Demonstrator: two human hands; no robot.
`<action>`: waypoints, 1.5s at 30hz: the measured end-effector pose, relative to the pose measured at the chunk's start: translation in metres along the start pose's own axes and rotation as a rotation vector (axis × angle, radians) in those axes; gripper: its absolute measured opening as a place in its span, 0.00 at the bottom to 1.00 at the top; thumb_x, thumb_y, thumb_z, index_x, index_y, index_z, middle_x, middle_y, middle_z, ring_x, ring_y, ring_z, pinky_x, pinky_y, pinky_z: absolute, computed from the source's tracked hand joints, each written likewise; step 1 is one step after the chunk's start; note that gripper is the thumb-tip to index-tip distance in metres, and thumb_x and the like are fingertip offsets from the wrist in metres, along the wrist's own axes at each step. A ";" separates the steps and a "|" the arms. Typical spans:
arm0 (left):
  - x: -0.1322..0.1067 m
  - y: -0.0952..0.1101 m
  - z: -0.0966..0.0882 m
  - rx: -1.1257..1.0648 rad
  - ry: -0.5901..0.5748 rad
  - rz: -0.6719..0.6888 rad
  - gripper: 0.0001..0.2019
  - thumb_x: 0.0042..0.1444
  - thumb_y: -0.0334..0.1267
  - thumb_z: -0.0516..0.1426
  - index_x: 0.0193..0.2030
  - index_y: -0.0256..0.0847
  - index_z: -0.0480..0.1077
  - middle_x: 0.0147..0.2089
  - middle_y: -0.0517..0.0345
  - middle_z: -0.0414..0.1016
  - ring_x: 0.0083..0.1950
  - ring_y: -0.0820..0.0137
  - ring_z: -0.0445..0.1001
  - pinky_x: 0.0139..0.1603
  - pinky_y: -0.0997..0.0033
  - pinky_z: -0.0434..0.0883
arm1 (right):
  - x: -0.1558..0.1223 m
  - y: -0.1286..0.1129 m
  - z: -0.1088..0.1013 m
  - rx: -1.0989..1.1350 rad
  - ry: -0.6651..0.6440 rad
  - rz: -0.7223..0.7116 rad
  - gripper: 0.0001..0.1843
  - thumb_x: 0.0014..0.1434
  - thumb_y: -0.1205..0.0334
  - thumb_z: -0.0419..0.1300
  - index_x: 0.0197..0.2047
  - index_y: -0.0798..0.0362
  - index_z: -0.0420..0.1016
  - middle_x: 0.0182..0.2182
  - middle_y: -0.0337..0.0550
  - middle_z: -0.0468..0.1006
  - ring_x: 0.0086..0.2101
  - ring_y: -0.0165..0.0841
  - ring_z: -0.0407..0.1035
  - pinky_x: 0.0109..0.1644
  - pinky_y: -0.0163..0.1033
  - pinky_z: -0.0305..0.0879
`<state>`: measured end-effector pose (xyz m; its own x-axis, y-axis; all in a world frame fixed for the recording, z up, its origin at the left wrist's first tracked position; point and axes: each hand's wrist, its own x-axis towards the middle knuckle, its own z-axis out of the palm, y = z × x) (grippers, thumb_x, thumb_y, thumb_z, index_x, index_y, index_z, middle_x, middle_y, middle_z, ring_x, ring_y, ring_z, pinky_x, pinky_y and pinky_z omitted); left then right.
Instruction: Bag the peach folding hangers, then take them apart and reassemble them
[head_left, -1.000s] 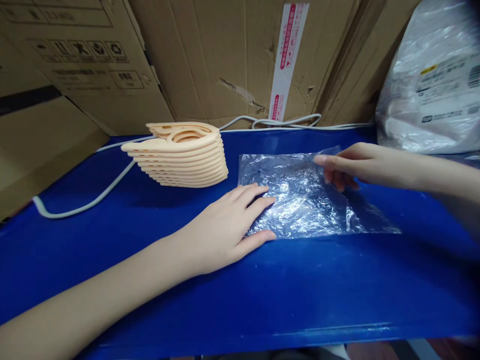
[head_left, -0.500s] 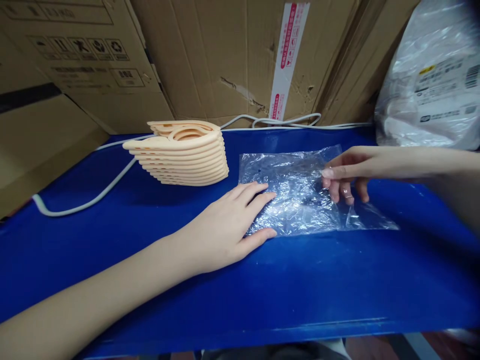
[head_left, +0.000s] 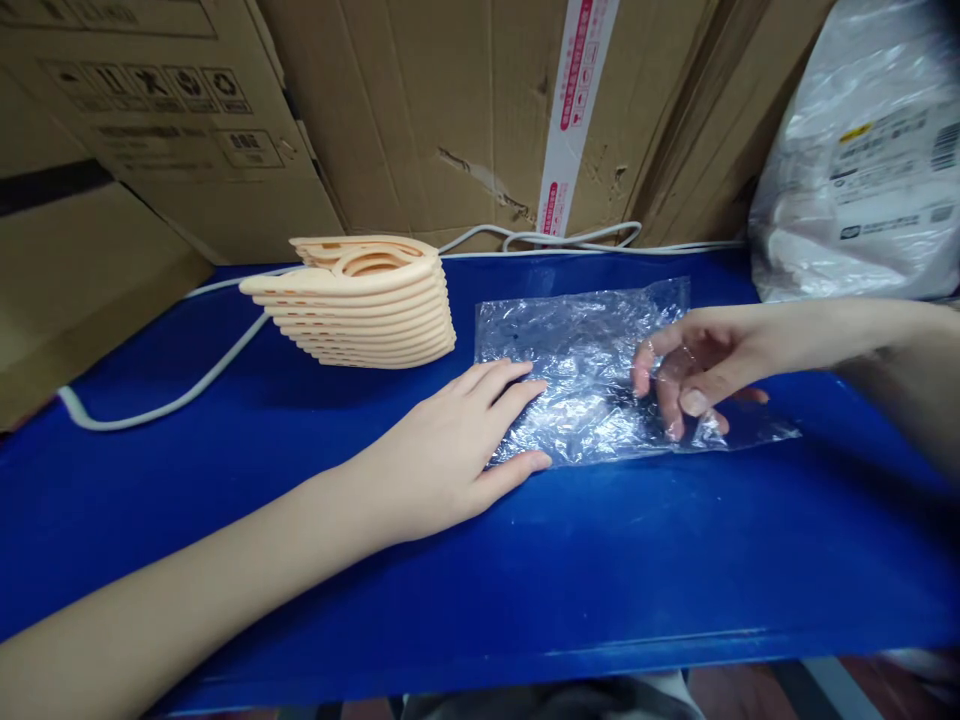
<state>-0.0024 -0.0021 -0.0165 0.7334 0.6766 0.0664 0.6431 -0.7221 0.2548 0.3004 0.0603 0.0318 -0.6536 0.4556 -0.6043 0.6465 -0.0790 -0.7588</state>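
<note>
A clear plastic bag [head_left: 577,350] lies flat and crinkled on the blue table surface [head_left: 570,570]. My left hand [head_left: 465,450] rests with its fingers spread on the bag's left end. Over the right part of the bag is my right hand [head_left: 697,370], its fingers apart and loosely curled, thumb toward me; no grip on the film shows. Left of the bag, beyond my left hand, stands a stack of cream-coloured plastic hangers [head_left: 360,305], nested together, with neither hand touching it.
Cardboard boxes [head_left: 427,110] wall off the back and left. A white cable [head_left: 172,400] runs along the rear and loops at the left. In the back right corner stands a plastic-wrapped white package [head_left: 855,190]. The table's front edge [head_left: 570,670] is near me.
My right hand has turned over so its thumb now sits lower, and its fingers have shifted on the bag's right part. The bag's far right corner has lifted slightly. My left hand stays in place.
</note>
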 end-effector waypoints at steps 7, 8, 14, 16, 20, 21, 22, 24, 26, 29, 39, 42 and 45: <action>0.000 0.000 0.000 0.024 0.016 0.018 0.31 0.70 0.54 0.47 0.71 0.34 0.59 0.74 0.45 0.58 0.74 0.56 0.55 0.73 0.50 0.58 | 0.000 -0.004 0.010 0.039 -0.006 -0.064 0.17 0.63 0.58 0.61 0.53 0.52 0.65 0.38 0.44 0.85 0.17 0.20 0.70 0.16 0.21 0.48; 0.000 0.000 0.000 0.026 0.019 0.019 0.31 0.70 0.54 0.47 0.71 0.34 0.58 0.74 0.45 0.58 0.74 0.56 0.55 0.73 0.50 0.58 | 0.001 -0.004 0.011 0.058 0.007 -0.082 0.18 0.62 0.59 0.62 0.53 0.52 0.64 0.36 0.42 0.85 0.16 0.19 0.69 0.16 0.21 0.48; -0.001 -0.003 0.002 0.030 0.029 0.036 0.31 0.70 0.54 0.47 0.70 0.34 0.59 0.73 0.44 0.58 0.74 0.56 0.55 0.73 0.49 0.58 | 0.010 0.000 0.011 0.110 -0.098 -0.048 0.27 0.60 0.58 0.63 0.60 0.55 0.63 0.32 0.41 0.84 0.19 0.21 0.68 0.17 0.22 0.55; -0.002 -0.003 0.002 0.033 0.027 0.042 0.31 0.70 0.54 0.47 0.70 0.34 0.59 0.73 0.44 0.58 0.74 0.55 0.55 0.73 0.50 0.59 | 0.012 0.003 0.010 0.128 -0.109 -0.029 0.28 0.60 0.60 0.63 0.62 0.55 0.63 0.30 0.39 0.84 0.20 0.23 0.70 0.17 0.22 0.57; -0.002 -0.004 0.002 0.042 0.015 0.042 0.31 0.70 0.53 0.47 0.71 0.34 0.59 0.73 0.44 0.58 0.74 0.55 0.55 0.72 0.49 0.59 | 0.006 0.008 0.007 0.132 -0.106 -0.030 0.32 0.57 0.64 0.65 0.64 0.52 0.63 0.31 0.37 0.84 0.24 0.25 0.73 0.18 0.23 0.60; -0.002 -0.004 0.002 0.044 0.013 0.043 0.30 0.70 0.53 0.47 0.71 0.34 0.59 0.73 0.44 0.58 0.74 0.54 0.55 0.72 0.49 0.59 | 0.003 0.009 0.006 0.112 -0.107 -0.049 0.34 0.56 0.65 0.66 0.65 0.50 0.64 0.33 0.37 0.84 0.25 0.25 0.74 0.21 0.24 0.63; -0.001 -0.003 0.002 0.046 0.011 0.045 0.30 0.70 0.53 0.47 0.71 0.34 0.59 0.73 0.43 0.58 0.74 0.54 0.55 0.72 0.48 0.59 | -0.002 0.009 0.004 0.079 -0.099 -0.082 0.35 0.55 0.65 0.66 0.65 0.48 0.65 0.36 0.37 0.84 0.27 0.25 0.75 0.24 0.25 0.66; -0.001 -0.003 0.001 0.047 0.010 0.055 0.30 0.70 0.52 0.47 0.71 0.34 0.59 0.74 0.43 0.57 0.74 0.54 0.55 0.72 0.47 0.59 | -0.010 0.009 0.001 -0.022 -0.047 -0.190 0.29 0.58 0.65 0.65 0.62 0.43 0.70 0.43 0.37 0.84 0.31 0.24 0.76 0.32 0.28 0.71; -0.001 -0.001 0.000 0.042 0.005 0.071 0.29 0.70 0.51 0.47 0.71 0.35 0.58 0.74 0.43 0.56 0.74 0.54 0.55 0.72 0.46 0.59 | -0.013 0.008 0.001 -0.180 0.107 -0.331 0.18 0.64 0.64 0.60 0.56 0.42 0.77 0.46 0.37 0.83 0.37 0.26 0.77 0.37 0.30 0.72; -0.002 0.003 -0.002 0.025 -0.001 0.090 0.28 0.70 0.49 0.48 0.71 0.37 0.58 0.74 0.44 0.56 0.74 0.55 0.55 0.72 0.47 0.59 | -0.004 0.007 0.007 -0.492 0.415 -0.516 0.15 0.67 0.61 0.57 0.54 0.44 0.79 0.54 0.40 0.80 0.53 0.31 0.73 0.54 0.37 0.71; -0.005 0.007 0.003 0.005 -0.008 0.101 0.34 0.69 0.49 0.50 0.76 0.39 0.46 0.79 0.48 0.39 0.79 0.55 0.37 0.76 0.43 0.50 | 0.046 0.028 0.038 -0.971 0.535 -0.674 0.36 0.70 0.56 0.52 0.76 0.54 0.46 0.75 0.55 0.41 0.73 0.40 0.40 0.73 0.54 0.47; -0.004 0.007 0.002 -0.008 -0.025 0.099 0.36 0.68 0.47 0.50 0.77 0.41 0.39 0.80 0.49 0.30 0.80 0.55 0.31 0.76 0.42 0.47 | 0.047 0.028 0.038 -0.964 0.551 -0.703 0.38 0.70 0.57 0.52 0.77 0.50 0.40 0.75 0.53 0.35 0.73 0.41 0.37 0.73 0.55 0.46; -0.005 0.008 0.000 -0.017 -0.018 0.091 0.36 0.68 0.44 0.51 0.77 0.42 0.37 0.80 0.48 0.28 0.79 0.53 0.32 0.75 0.40 0.48 | 0.038 0.023 0.037 -0.890 0.579 -0.633 0.39 0.69 0.55 0.54 0.77 0.42 0.40 0.76 0.46 0.38 0.72 0.41 0.41 0.73 0.55 0.46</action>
<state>-0.0007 -0.0108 -0.0149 0.7929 0.6050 0.0725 0.5695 -0.7781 0.2649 0.2759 0.0432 -0.0179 -0.8246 0.5371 0.1777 0.4705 0.8254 -0.3120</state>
